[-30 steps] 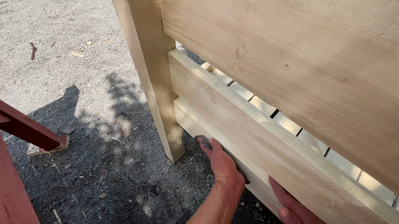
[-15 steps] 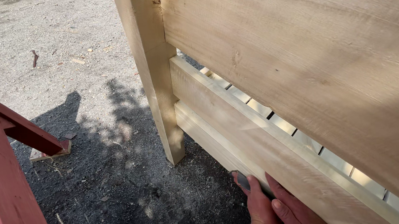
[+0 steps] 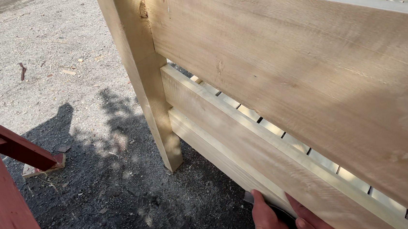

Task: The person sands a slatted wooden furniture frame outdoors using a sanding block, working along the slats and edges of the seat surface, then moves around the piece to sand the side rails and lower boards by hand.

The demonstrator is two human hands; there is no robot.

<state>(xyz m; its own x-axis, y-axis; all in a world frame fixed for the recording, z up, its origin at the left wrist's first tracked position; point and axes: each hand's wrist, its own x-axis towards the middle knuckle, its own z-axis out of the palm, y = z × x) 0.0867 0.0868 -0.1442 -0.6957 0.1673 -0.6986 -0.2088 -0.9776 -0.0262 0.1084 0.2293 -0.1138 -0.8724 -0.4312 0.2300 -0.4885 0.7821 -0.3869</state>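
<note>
**Both hands low on the bottom rail, mostly out of frame**

Left hand (image 3: 266,218) and right hand (image 3: 312,222) are cut off by the bottom edge; only knuckles and part of the fingers show. Fingers curl against the underside of the bottom rail (image 3: 227,158); can't tell if they grip it. Something dark sits between the hands, can't identify it.

Ground is grey gravel (image 3: 49,54), in shadow near the post (image 3: 146,85). Red frame (image 3: 1,193) at left, its brace resting on a wood scrap (image 3: 41,167). Wide top board (image 3: 298,78) blocks the view beyond; slats (image 3: 273,126) show through the gap.
</note>
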